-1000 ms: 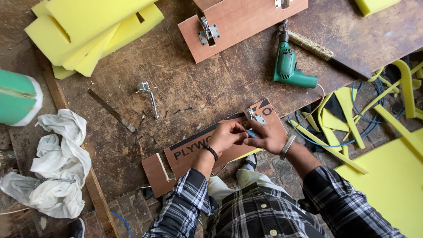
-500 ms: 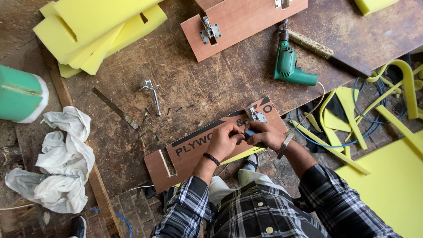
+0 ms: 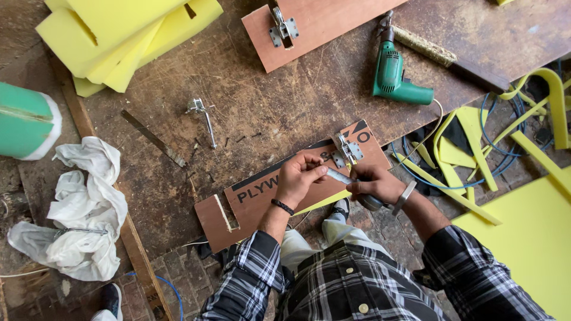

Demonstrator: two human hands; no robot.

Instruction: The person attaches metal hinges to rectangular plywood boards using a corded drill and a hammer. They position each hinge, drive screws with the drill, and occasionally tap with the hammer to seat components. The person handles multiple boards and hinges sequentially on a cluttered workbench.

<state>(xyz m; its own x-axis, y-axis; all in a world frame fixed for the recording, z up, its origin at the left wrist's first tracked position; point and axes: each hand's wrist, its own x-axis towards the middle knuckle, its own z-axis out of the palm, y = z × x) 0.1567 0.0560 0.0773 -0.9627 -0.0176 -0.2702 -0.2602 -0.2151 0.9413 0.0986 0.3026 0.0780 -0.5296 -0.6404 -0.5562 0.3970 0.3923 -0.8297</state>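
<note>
Plywood piece lies at lower centre of frame, at the near edge of the worn wooden counter, its printed face up and one corner overhanging. Small metal latch sits on its upper right end. Left hand rests on the board with fingers curled, fingertips pinching the tip of a slim metal tool. Right hand is closed around the tool's other end, just right of the board's edge; a metal bangle sits on that wrist.

Green electric drill lies upper right on the counter, well apart from the hands. Second reddish board with its own latch sits at top centre. Loose metal fitting lies left of centre, a flat metal strip beside it. Yellow foam slabs are stacked upper left; white cloth is bunched at lower left. Yellow foam offcuts and blue cable lie at right.
</note>
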